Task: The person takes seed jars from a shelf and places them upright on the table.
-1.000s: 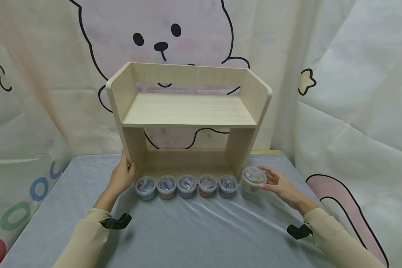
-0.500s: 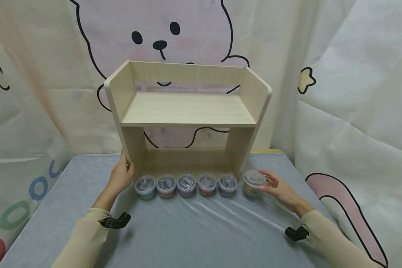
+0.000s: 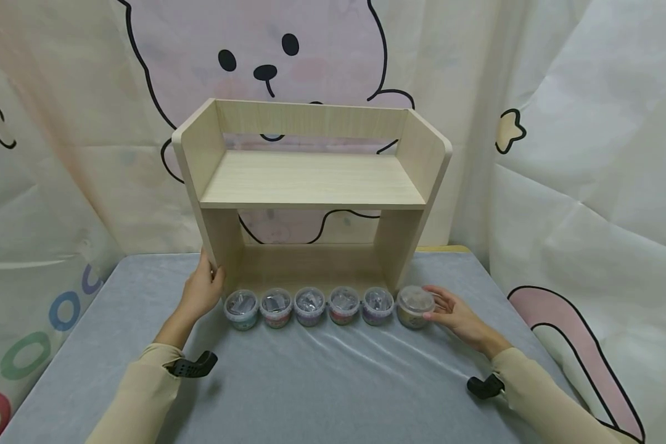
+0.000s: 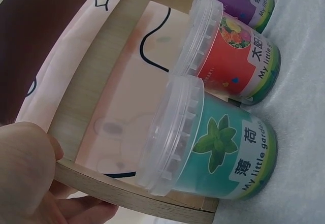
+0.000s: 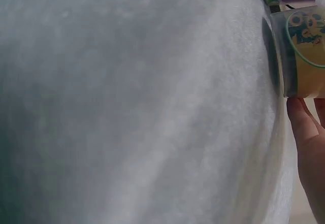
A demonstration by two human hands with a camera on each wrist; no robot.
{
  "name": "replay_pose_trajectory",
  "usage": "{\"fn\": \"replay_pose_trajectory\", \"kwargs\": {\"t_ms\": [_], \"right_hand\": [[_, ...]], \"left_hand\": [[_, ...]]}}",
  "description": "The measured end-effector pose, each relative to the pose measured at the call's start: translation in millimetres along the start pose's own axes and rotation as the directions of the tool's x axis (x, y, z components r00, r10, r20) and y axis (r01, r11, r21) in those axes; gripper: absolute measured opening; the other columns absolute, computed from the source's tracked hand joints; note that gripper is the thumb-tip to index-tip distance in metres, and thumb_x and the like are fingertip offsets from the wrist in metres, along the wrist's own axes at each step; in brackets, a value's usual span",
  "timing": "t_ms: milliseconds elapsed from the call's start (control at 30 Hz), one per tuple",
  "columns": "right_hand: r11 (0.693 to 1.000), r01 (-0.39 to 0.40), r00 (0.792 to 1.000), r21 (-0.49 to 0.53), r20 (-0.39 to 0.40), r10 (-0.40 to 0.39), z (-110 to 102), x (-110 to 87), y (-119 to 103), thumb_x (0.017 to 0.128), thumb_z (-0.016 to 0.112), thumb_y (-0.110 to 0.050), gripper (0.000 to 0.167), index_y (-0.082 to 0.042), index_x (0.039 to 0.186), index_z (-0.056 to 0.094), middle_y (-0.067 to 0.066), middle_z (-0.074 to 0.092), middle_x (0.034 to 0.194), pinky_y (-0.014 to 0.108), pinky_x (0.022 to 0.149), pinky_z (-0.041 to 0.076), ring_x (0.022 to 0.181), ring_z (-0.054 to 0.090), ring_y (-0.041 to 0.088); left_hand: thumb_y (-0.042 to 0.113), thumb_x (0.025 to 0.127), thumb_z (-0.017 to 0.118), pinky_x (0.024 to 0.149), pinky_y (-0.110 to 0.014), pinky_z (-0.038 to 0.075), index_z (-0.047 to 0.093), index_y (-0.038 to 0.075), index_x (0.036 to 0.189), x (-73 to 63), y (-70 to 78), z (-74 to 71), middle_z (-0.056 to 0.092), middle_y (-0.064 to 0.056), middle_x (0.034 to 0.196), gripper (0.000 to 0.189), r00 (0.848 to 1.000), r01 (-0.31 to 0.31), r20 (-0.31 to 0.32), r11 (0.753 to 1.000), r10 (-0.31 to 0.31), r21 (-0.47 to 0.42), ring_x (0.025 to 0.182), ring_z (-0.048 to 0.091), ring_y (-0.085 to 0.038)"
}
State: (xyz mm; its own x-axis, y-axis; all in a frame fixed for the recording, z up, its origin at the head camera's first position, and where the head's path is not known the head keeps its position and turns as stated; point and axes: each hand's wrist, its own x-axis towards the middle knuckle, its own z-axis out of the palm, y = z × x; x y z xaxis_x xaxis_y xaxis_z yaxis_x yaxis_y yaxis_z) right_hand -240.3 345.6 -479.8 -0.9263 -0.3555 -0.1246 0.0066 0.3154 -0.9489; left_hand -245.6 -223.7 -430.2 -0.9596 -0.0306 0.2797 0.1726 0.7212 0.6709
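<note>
A light wooden shelf [image 3: 311,179] stands at the back of the grey table [image 3: 322,382]. Several small lidded tubs stand in a row before it, from a teal one [image 3: 241,309] at the left to a yellow one [image 3: 415,306] at the right. My left hand [image 3: 208,276] grips the foot of the shelf's left side panel [image 4: 101,66]; the left wrist view shows this left hand [image 4: 30,178] beside the teal tub [image 4: 223,153]. My right hand [image 3: 437,306] touches the yellow tub's right side with nearly straight fingers [image 5: 307,148]. That yellow tub [image 5: 304,56] stands on the table.
A red tub [image 4: 236,56] and a purple one [image 3: 377,306] are among the row. A cartoon-bear curtain [image 3: 288,55] hangs behind, and plastic sheeting [image 3: 588,185] closes the right side. Bare grey cloth stretches in front of the tubs.
The yellow tub has moved left and down to stand on the table beside the purple tub, my right hand with it. My left hand has stayed on the shelf.
</note>
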Motion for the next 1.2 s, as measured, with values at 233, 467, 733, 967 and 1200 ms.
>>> {"fn": "replay_pose_trajectory", "kwargs": {"t_ms": [233,467,733,967,1200], "right_hand": [[0.999,0.032,0.998,0.034,0.053,-0.033,2,0.7,2,0.095,0.067,-0.007,0.076,-0.003,0.157,0.022,0.021,0.040,0.155,0.017,0.096,0.051,0.125,0.055,-0.003],[0.999,0.004,0.998,-0.043,0.059,-0.002,1,-1.0,-2,0.099,0.064,-0.016,0.071,-0.008,0.157,0.024,0.025,0.035,0.159,0.021,0.099,0.048,0.139,0.044,0.017],[1.000,-0.008,0.999,-0.010,0.047,0.009,-1,-0.2,-9,0.108,0.044,-0.025,0.058,0.001,0.156,0.024,0.029,0.034,0.155,0.024,0.100,0.052,0.122,0.056,0.000],[1.000,0.017,1.000,-0.001,0.018,-0.017,1,-0.9,-14,0.110,0.039,-0.029,0.058,0.009,0.152,0.028,0.030,0.034,0.153,0.021,0.093,0.053,0.110,0.059,-0.007],[0.999,0.029,0.999,-0.016,-0.037,-0.030,-2,-0.4,-23,0.110,0.041,-0.029,0.060,0.012,0.151,0.029,0.038,0.030,0.155,0.018,0.093,0.053,0.110,0.058,-0.008]], "left_hand": [[0.017,0.105,0.040,0.083,-0.063,0.053,0.009,0.011,0.160,-0.4,-1.1,-1.0,0.054,-0.039,0.137,0.063,1.000,0.006,0.008,1.000,-0.006,-0.004,0.109,0.065,-0.054],[0.017,0.106,0.040,0.086,-0.064,0.053,0.006,0.012,0.161,-1.0,-0.8,-0.9,0.053,-0.040,0.137,0.065,1.000,0.005,0.015,1.000,-0.005,-0.024,0.113,0.063,-0.055],[0.017,0.107,0.043,0.095,-0.065,0.052,0.007,0.015,0.161,-2.4,-1.6,-3.6,0.044,-0.038,0.148,0.066,0.998,0.004,0.059,0.998,0.000,-0.058,0.123,0.057,-0.056],[0.019,0.106,0.048,0.096,-0.065,0.051,0.011,0.017,0.162,-6.8,-5.3,-5.5,0.040,-0.034,0.153,0.067,0.997,-0.024,0.070,0.998,0.028,-0.055,0.120,0.060,-0.055],[0.024,0.107,0.047,0.097,-0.064,0.051,0.009,0.023,0.164,-12.2,-5.0,-9.2,0.041,-0.033,0.154,0.069,0.997,0.014,0.083,0.997,-0.008,-0.073,0.121,0.061,-0.052]]}}
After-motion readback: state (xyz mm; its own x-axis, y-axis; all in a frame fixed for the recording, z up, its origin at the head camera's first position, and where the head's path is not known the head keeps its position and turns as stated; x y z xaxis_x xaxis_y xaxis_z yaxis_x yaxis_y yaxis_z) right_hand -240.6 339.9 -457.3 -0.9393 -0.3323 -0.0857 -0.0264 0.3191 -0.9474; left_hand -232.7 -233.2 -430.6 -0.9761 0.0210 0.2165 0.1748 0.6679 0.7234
